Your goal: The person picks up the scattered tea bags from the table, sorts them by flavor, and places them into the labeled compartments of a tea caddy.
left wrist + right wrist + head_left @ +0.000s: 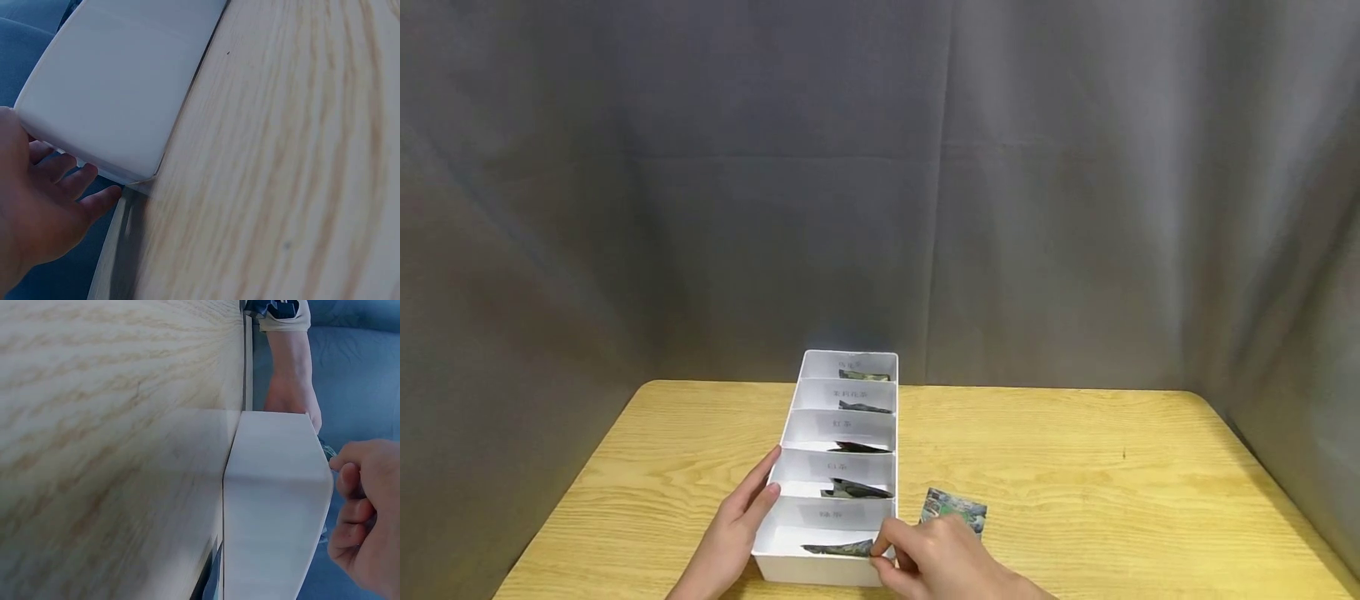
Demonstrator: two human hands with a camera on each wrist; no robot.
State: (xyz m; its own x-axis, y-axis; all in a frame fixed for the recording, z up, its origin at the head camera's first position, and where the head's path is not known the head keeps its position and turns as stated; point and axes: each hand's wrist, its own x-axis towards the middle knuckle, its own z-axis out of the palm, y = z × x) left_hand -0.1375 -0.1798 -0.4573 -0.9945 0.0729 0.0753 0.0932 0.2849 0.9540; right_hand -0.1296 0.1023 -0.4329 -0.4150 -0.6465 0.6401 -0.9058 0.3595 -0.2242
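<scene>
A long white compartment box [823, 572] stands on the wooden table, its open compartments running away from me. In the front compartment is a dark green patterned tea packet [838, 548]. Thumb and index finger of my right hand [943, 560] pinch its right end at the near right corner; the other fingers are curled in. My left hand [730, 533] rests against the box's left wall, thumb and index finger by the rim. In the left wrist view its fingers [78, 181] lie spread along the box's edge. Another patterned packet [964, 510] lies on the table, partly hidden behind my right hand.
Dark flat packets stand in the other compartments, such as the second [857, 489] and third [859, 447]. Each compartment's back wall bears faint handwritten characters. Grey curtains [925, 208] hang behind and beside the wooden table [1075, 467].
</scene>
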